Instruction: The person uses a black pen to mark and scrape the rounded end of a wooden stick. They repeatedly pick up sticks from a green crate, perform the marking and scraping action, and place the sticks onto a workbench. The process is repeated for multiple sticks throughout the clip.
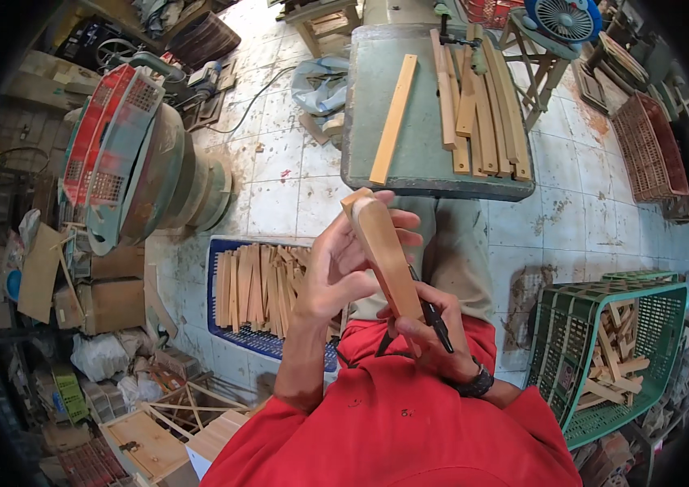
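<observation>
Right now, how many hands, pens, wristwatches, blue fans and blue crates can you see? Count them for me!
Hands: 2, left hand and right hand
Black pen: 1
Wristwatch: 1
Blue fan: 1
Blue crate: 1
Total: 6

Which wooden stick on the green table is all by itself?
The left stick on the table; the other sticks lie bunched on the right side.

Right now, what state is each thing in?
Left hand: open behind the block
Right hand: closed on block and pen
Block: held slanted
Pen: held slanted
Lone strip: flat on the table
Blue crate: packed with strips
Green crate: partly filled with offcuts
Fan: cannot tell if spinning
</observation>
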A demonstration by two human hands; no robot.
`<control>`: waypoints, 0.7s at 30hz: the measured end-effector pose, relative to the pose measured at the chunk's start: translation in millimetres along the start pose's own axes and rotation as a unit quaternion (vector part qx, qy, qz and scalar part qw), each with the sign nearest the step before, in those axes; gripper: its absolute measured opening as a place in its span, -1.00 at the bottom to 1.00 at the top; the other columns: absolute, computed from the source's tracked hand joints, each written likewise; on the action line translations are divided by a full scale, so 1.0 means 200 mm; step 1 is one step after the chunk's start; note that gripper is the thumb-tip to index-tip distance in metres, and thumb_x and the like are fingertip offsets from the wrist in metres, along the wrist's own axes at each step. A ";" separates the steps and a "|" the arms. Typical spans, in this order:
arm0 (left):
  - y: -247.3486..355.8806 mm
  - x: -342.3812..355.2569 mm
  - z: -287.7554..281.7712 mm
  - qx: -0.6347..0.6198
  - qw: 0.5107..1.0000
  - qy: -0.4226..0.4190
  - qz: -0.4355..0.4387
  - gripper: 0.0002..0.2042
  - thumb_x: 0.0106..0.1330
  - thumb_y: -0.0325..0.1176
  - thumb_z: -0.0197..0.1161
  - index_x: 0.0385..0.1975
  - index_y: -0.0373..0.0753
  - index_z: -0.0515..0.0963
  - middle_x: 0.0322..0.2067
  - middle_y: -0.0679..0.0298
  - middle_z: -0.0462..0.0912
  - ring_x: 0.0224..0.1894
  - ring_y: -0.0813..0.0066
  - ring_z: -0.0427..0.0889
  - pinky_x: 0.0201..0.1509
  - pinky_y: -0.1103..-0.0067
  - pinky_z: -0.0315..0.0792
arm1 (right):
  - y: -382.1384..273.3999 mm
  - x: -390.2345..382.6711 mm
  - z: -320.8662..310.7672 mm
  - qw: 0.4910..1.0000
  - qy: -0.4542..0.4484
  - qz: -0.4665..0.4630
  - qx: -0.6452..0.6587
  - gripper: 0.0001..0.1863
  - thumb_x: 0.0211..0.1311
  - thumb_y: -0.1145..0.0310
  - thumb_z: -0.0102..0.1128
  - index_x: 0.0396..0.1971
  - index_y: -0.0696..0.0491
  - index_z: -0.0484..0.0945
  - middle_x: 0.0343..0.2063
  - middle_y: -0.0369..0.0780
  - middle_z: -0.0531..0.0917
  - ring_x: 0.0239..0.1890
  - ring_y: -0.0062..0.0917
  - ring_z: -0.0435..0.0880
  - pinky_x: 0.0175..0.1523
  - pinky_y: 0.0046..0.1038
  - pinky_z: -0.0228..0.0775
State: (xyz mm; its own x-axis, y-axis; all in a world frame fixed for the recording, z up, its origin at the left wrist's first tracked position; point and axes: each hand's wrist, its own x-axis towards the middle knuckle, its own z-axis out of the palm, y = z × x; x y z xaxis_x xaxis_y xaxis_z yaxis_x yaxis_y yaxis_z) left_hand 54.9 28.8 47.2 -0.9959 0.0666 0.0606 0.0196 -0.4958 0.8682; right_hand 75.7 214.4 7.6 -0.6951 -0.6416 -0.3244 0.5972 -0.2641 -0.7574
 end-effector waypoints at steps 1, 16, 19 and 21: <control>0.02 -0.01 0.06 0.063 0.996 0.055 -0.014 -0.20 0.13 -0.20 0.43 0.28 -0.47 0.17 0.06 -0.08 0.49 0.06 0.13 0.59 0.07 0.34 0.57 | 0.01 0.01 0.00 1.000 0.020 0.003 0.003 -0.32 0.03 0.18 0.48 0.06 0.30 0.46 -0.37 -0.25 0.63 -0.31 -0.61 0.62 -0.24 -0.56 0.45; 0.06 -0.02 0.15 0.148 0.981 0.123 -0.012 -0.60 0.26 -0.47 0.28 0.06 -0.44 0.37 -0.20 0.02 0.65 -0.22 0.28 0.72 -0.10 0.47 0.61 | -0.08 0.08 -0.12 0.966 0.077 -0.226 -0.097 -0.34 0.46 0.11 0.00 0.35 0.20 0.05 0.02 -0.05 0.59 -0.20 -0.49 0.66 0.06 -0.50 0.40; 0.05 -0.01 0.16 0.136 0.984 0.111 -0.014 -0.58 0.26 -0.47 0.28 0.07 -0.45 0.36 -0.21 0.03 0.65 -0.22 0.28 0.72 -0.09 0.46 0.60 | -0.30 0.12 -0.08 0.931 0.118 -0.297 -0.176 -0.27 0.43 -0.08 -0.07 0.29 0.25 0.18 -0.06 -0.02 0.64 -0.28 -0.49 0.68 -0.03 -0.50 0.46; 0.05 0.01 0.18 0.139 0.985 0.100 -0.017 -0.58 0.26 -0.47 0.29 0.07 -0.45 0.36 -0.21 0.04 0.65 -0.22 0.28 0.71 -0.09 0.45 0.60 | -0.42 0.12 -0.11 0.916 0.057 -0.333 -0.215 -0.29 0.41 -0.11 -0.04 0.22 0.26 0.29 -0.17 -0.03 0.68 -0.35 -0.51 0.67 -0.14 -0.51 0.49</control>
State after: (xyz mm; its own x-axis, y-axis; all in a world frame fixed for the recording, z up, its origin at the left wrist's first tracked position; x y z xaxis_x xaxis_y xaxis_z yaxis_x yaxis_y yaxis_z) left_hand 57.1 54.0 74.1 -0.9932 -0.1074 -0.0453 -0.0185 -0.2385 0.9710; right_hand 0.0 236.7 51.8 -0.8997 -0.3553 0.2534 -0.1711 -0.2471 -0.9538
